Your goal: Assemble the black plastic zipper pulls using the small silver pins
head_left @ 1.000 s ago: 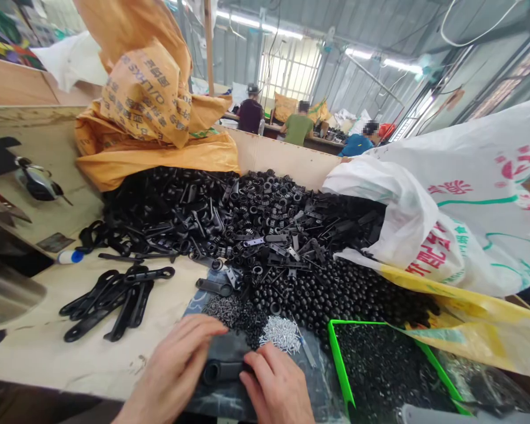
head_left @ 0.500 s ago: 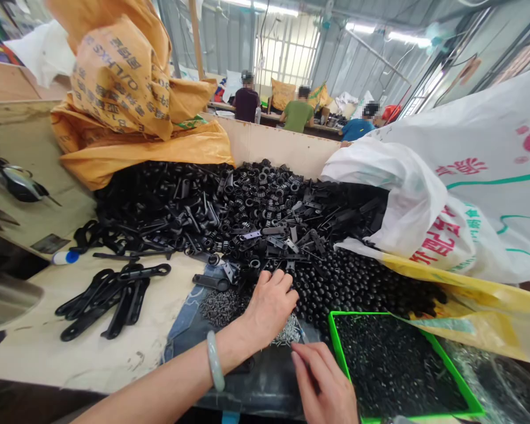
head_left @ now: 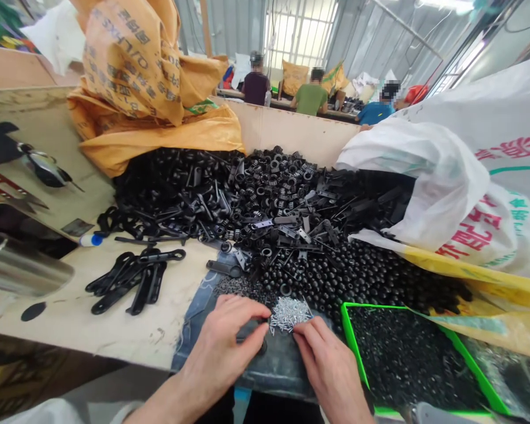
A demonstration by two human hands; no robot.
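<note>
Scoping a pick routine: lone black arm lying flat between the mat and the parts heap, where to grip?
Likely the narrow middle of the black arm, pinched from above across its width. It lies flat, long axis left to right, right end by the parts heap. Its near and far edges look clear, its ends less so.

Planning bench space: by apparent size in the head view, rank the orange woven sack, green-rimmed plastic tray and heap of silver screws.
1. orange woven sack
2. green-rimmed plastic tray, partly cropped
3. heap of silver screws
</note>
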